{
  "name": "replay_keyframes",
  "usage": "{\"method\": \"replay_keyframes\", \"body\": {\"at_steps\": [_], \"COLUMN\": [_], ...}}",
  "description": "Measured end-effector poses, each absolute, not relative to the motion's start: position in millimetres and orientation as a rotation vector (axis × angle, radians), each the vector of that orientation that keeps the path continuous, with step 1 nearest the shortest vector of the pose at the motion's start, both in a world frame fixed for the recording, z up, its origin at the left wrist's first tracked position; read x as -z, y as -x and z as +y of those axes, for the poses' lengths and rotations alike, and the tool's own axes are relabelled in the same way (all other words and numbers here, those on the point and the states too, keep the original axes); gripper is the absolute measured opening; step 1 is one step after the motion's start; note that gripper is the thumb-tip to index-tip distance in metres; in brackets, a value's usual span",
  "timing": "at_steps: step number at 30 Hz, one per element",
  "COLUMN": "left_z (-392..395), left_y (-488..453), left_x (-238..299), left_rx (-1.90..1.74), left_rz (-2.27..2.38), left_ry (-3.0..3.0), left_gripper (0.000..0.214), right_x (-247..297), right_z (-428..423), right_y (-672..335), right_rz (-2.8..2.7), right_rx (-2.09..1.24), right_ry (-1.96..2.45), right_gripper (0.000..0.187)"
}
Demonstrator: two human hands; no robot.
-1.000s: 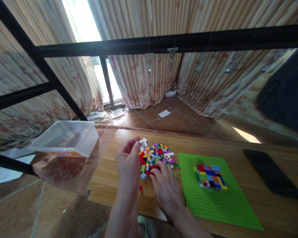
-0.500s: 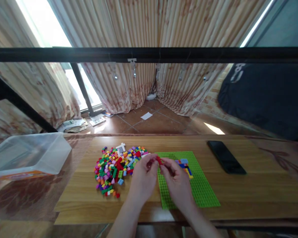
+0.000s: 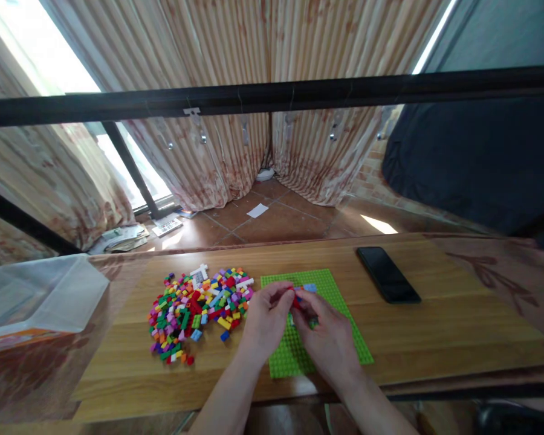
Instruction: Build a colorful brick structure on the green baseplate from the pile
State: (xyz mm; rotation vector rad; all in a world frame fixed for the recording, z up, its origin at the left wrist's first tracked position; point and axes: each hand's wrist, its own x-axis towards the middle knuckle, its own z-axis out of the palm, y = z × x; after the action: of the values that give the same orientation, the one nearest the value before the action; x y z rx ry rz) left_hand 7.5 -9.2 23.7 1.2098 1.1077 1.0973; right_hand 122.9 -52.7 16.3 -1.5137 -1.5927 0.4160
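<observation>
My left hand (image 3: 268, 317) and my right hand (image 3: 329, 335) meet above the green studded baseplate (image 3: 356, 349). Fingertips of both pinch a small red toy brick (image 3: 295, 300), mostly covered by the fingers. Behind the right fingers, a light blue brick (image 3: 310, 288) shows on the baseplate; other bricks around it are largely hidden by the hands. To the left of my left hand, a loose pile of mixed coloured bricks (image 3: 199, 314) is spread over the wooden tabletop (image 3: 131, 374).
A black phone (image 3: 387, 275) lies right of the baseplate. At the far left stands a clear plastic bin (image 3: 68, 302). A dark horizontal bar (image 3: 236, 99) crosses above the table, with curtains (image 3: 217, 54) behind. Papers (image 3: 122, 237) lie on the floor.
The view has turned, so the table and its things appear farther left and slightly tilted. Both hands keep the red brick between them and now cover more of the baseplate's built bricks.
</observation>
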Motion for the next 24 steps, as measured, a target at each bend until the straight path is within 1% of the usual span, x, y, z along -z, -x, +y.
{"method": "replay_keyframes", "body": {"at_steps": [6,10,13,17,24], "left_z": [-8.3,-8.4,-5.8,-1.1,-1.3], "left_y": [-17.5,-19.6,-18.2,-17.5,-22.5], "left_x": [-21.9,-21.9,-22.5,-18.5,-9.8], "left_rx": [-1.06,-1.018,-0.997,-0.931,-0.883], "left_rz": [1.212,1.358,1.451,1.46,1.382], "left_ry": [-1.389,-1.664,-1.83,-1.953,-2.025], "left_gripper": [0.018,0.019,0.024,0.03,0.03], "right_x": [-13.1,-7.2,-5.9,-5.7,-2.4], "right_z": [-55.7,-56.6,-55.5,-52.5,-46.0], "right_y": [-131.9,-137.0,-139.3,-139.5,-138.7], "right_rz": [-1.666,-1.689,-1.683,-1.672,-1.659], "right_rx": [-0.288,-0.239,-0.188,-0.109,-0.042], "right_ry": [1.647,1.708,1.752,1.792,1.827], "right_gripper": [0.02,0.012,0.008,0.01,0.015]}}
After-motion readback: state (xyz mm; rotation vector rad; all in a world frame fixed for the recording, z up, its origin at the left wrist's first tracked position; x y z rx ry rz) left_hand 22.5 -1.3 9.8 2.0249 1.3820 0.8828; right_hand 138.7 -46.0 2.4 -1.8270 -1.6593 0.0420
